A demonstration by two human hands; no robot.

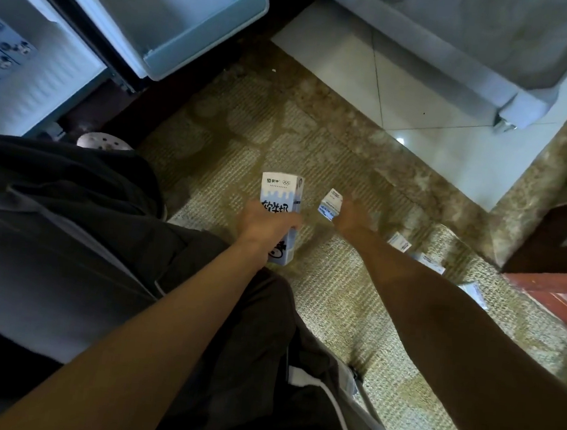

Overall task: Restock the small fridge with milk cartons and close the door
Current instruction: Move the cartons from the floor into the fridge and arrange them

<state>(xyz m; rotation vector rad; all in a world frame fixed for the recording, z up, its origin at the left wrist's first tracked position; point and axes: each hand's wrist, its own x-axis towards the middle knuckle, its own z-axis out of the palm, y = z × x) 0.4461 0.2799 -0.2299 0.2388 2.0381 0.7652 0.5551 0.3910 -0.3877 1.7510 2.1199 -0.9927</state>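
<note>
Two cartons: L hand (267, 225) grips big carton (281, 194); R hand (351, 215) touches small carton (330, 203) (grip unclear).

You wear loose, dark grey-brown trousers (107, 251) with a stitched seam along the thigh and white trim (312, 377) on the lower leg. Your arms are bare down to your left hand (262, 225) and right hand (352, 215). A pale grey shoe (105, 141) with round holes shows beyond the trousers.
</note>
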